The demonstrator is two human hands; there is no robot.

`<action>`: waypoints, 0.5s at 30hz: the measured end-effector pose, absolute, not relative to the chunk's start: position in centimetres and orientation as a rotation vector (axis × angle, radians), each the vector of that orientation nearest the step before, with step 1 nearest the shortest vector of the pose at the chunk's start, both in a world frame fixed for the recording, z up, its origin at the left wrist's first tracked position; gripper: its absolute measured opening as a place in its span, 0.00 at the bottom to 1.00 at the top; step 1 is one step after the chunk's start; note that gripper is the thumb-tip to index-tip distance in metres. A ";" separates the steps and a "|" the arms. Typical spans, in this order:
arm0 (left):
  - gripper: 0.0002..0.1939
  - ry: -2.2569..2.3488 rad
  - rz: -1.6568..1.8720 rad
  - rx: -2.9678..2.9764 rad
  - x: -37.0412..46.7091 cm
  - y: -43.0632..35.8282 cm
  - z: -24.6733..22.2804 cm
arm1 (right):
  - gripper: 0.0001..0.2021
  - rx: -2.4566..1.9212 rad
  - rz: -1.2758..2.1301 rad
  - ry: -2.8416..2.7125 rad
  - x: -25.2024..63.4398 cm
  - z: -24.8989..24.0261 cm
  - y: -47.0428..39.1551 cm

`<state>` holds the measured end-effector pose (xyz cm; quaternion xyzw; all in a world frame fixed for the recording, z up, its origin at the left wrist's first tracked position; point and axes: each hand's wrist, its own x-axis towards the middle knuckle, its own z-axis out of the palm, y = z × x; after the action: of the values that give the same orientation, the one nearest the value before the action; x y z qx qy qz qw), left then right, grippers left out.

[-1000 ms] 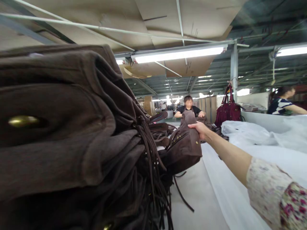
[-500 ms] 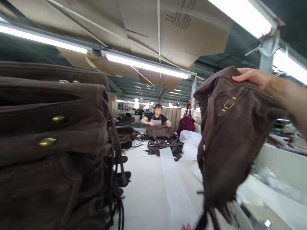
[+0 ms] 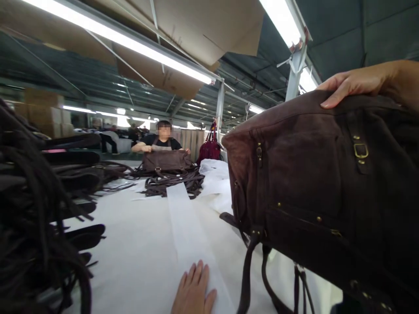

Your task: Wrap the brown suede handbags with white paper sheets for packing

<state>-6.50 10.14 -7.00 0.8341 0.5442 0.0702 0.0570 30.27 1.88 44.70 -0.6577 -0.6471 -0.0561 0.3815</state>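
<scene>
Right of paper strip (image 3: 183, 218), my right hand (image 3: 360, 83) pinches buckled brown bag (image 3: 303, 170) by top edge, sensible hold for soft, probably weighty load; left hand (image 3: 194, 292) on strip, fingers slightly parted

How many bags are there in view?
3 that I can make out: the near bag, held by the right hand; the far bag, at the other person's hands; the red bag, beyond the table. The left pile may hide others.

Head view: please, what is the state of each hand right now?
Left hand: open, palm down at the white strip, holding nothing visible.
Right hand: closed on the upper edge of the brown bag.
</scene>
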 end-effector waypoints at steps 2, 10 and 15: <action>0.34 1.632 0.199 2.538 -6.5 9.9 -6.7 | 0.25 -1.894 0.114 -1.655 30.8 44.6 0.5; 0.33 1.601 0.202 2.493 -6.8 8.6 -6.2 | 0.32 -1.625 0.280 -1.889 29.7 43.8 2.9; 0.34 1.567 0.243 2.414 -7.0 8.4 -7.2 | 0.33 -1.765 0.452 -2.110 25.4 42.8 13.5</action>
<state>-6.98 8.43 -7.23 0.8291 0.5383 0.0833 0.1261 25.37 13.54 42.76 -0.6233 -0.7450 0.1595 0.1763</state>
